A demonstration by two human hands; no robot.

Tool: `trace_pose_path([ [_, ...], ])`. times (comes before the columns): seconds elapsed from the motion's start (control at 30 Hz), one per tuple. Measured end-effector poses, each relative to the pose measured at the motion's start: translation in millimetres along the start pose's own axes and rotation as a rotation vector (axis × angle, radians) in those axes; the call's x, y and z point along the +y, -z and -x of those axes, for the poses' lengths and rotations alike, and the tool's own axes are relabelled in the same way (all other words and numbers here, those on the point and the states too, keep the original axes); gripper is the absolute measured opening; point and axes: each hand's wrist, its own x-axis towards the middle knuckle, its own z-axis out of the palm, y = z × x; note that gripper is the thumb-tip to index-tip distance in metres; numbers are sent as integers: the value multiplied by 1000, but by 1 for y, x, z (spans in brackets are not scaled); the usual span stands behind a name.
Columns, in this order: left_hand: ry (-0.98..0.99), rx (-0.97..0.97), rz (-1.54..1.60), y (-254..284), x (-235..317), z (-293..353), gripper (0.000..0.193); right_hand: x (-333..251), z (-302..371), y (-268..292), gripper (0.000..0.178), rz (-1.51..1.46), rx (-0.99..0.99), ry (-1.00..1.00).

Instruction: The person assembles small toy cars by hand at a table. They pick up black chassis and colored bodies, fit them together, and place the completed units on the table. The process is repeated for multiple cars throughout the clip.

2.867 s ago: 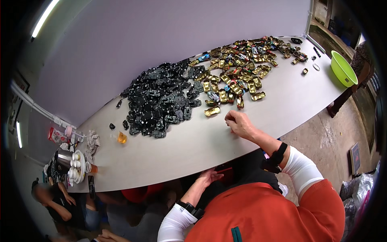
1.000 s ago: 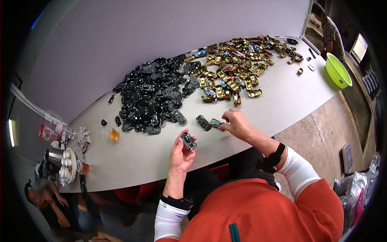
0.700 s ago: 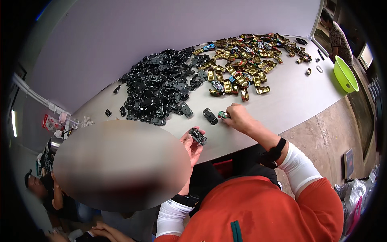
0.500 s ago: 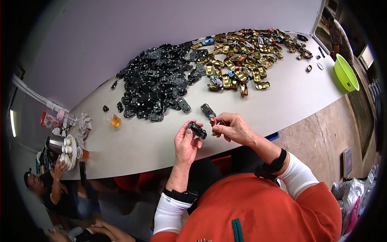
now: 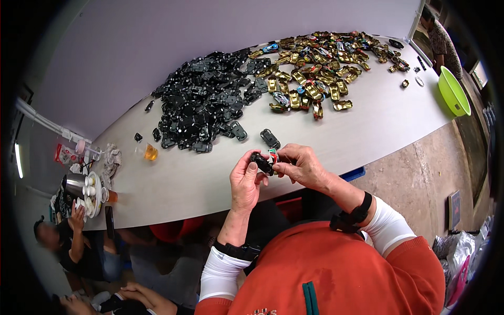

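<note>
Between thumb and fingers, my left hand (image 5: 244,185) grips a black toy car chassis (image 5: 260,163). My right hand (image 5: 305,167) pinches a small toy car body (image 5: 273,156) in red, white and green, partly covered by the fingers. The body is up against the right end of the chassis; whether the two are joined I cannot tell. Just beyond my hands a single dark chassis (image 5: 270,138) lies on the table (image 5: 336,139). Farther off are a big heap of black chassis (image 5: 197,107) at the left and a spread of mostly gold car bodies (image 5: 313,90) at the right.
A lime-green basin (image 5: 454,92) stands at the table's right end. On the left are a cup of amber drink (image 5: 150,152), a crumpled cloth (image 5: 110,163) and a tray of small white cups (image 5: 94,181). People sit at lower left; another person (image 5: 446,47) is at upper right.
My hands have come closer together, bringing the coloured car body against the black chassis. The chassis has turned in my left hand. The whole view has shifted slightly.
</note>
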Motion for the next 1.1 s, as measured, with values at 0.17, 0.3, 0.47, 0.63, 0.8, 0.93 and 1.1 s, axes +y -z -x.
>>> trace_pose_path([
  [0.17, -53, -6, -96, -9, 1, 0, 34, -4, 3, 0, 22, 140, 35, 149],
  [0.3, -121, 2, -195, -15, 7, 0, 34, -11, 4, -2, 37, 236, 88, 317],
  [0.47, -248, 42, -267, -21, 11, 4, 37, -10, 1, -5, 50, 309, 85, 459],
  [0.63, -332, 59, -347, -22, 12, 9, 37, -13, 1, -5, 56, 376, 43, 497],
  [0.8, -348, 64, -376, -24, 10, 12, 39, -24, 3, -3, 54, 472, -19, 485],
  [0.93, -350, 35, -420, -27, 15, 14, 46, -33, 6, -3, 51, 429, -50, 494],
  [1.1, -199, 44, -199, -41, 30, 13, 52, -31, 4, -3, 50, 324, -113, 439],
])
